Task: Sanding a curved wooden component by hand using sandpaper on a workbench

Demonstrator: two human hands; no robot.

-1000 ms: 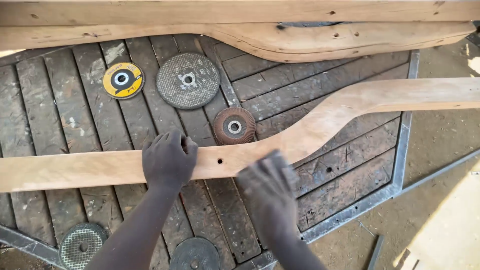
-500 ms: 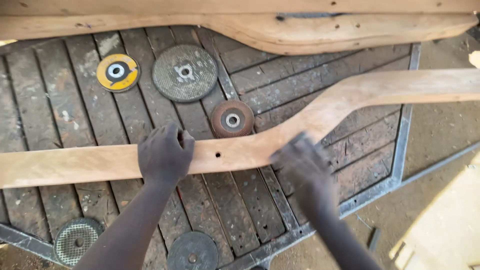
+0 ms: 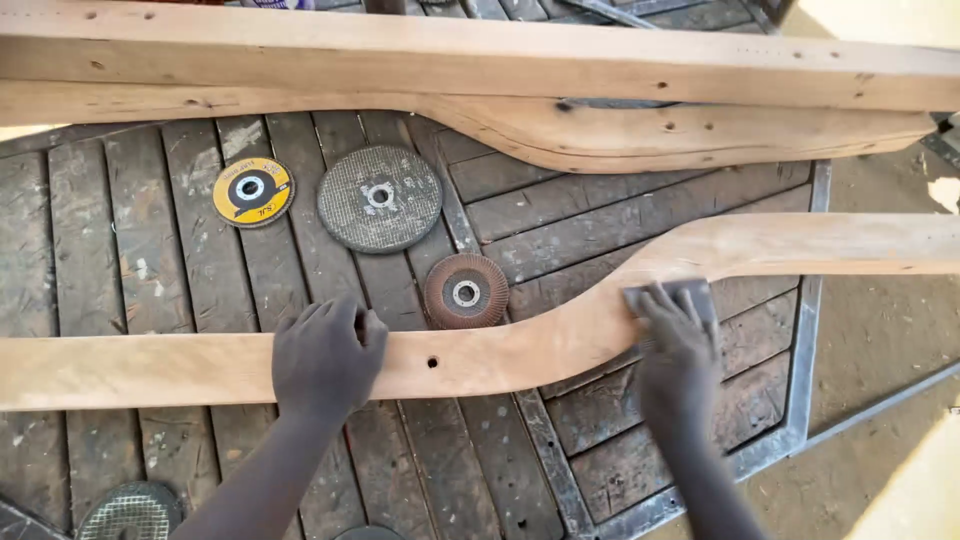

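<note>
Head view, looking straight down: compared with half a second ago, I see my right hand [image 3: 678, 345] has slid further right and up along the curved wooden piece [image 3: 500, 350], now at the bend where the wood rises; my left hand [image 3: 325, 355] has kept its place near the small drilled hole. The right hand's fingers [image 3: 665, 305] lie flat, pressing a dark sheet of sandpaper [image 3: 690, 293] onto the wood, not clenched. The left hand's fingers are spread loosely and pressed down on top of the piece, pinning rather than gripping it. The wooden piece is long, pale and smooth, narrow on the left, sweeping up into a wider arm on the right, and it lies across a dark slatted counter [image 3: 150, 230]. Just beyond it rest a brown flap disc [image 3: 466, 292], a grey grinding disc [image 3: 379, 198] and a yellow cutting disc [image 3: 253, 191].
</note>
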